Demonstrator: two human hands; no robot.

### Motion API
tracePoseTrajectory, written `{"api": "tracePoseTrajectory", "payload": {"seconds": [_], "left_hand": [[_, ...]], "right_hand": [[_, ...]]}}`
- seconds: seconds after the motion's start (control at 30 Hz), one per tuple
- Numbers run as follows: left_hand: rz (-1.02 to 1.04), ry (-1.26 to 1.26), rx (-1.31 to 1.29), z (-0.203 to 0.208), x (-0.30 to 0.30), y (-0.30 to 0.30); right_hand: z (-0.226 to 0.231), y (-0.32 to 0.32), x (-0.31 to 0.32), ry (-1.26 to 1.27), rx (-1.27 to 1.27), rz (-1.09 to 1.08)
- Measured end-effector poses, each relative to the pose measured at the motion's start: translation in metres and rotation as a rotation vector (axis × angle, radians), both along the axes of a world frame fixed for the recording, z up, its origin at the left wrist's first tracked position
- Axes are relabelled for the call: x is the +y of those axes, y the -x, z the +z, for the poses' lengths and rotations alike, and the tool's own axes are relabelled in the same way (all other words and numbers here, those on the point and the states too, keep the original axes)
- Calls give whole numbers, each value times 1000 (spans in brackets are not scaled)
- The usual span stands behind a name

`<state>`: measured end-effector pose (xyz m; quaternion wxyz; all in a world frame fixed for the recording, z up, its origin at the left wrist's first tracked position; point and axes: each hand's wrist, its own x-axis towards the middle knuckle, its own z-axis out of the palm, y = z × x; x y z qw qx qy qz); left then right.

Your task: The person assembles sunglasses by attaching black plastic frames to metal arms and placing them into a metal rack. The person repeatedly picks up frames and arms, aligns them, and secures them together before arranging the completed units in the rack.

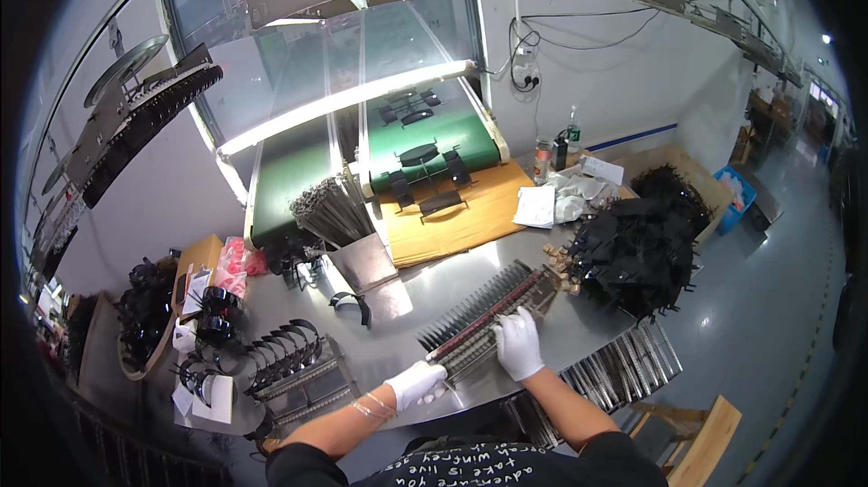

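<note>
A long metal rack (469,349) lies slantwise on the steel table, with a reddish strip along it and a row of thin dark pieces (472,302) standing on its far side. At the rack's lower left end, my white-gloved left hand (419,385) has its fingers curled round the edge. My right hand (520,344), gloved too, is over the rack's near side toward its right end. Its fingers are drawn together; whatever lies between them is hidden. Just beyond the rack's right end a large heap of black parts (633,256) sits beside small tan pieces (562,268).
Left stands another rack (312,394) with curved black parts. A bundle of thin rods (333,213) rises behind a metal plate. Ahead, black assemblies lie on a green conveyor (452,139) and yellow board (479,225). More metal racks (624,365) are at the near right.
</note>
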<state>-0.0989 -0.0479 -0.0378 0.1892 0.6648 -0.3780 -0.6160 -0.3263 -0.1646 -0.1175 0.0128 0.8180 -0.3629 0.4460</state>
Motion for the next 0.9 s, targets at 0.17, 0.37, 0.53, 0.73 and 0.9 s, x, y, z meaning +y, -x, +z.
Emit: {"api": "tracePoseTrajectory", "payload": {"seconds": [0.17,0.37,0.53,0.73,0.9], "left_hand": [[275,-29,379,1,1,-8],[240,70,605,43,9,-13],[258,259,303,68,-3,-10],[348,404,691,69,-51,3],[257,235,1431,115,-38,-21]], "right_hand": [[38,-30,-43,114,-6,141],[140,-22,-35,162,64,265],[174,-51,-47,39,197,-3],[225,-86,-85,65,196,-27],[215,-14,-16,-14,-7,49]]}}
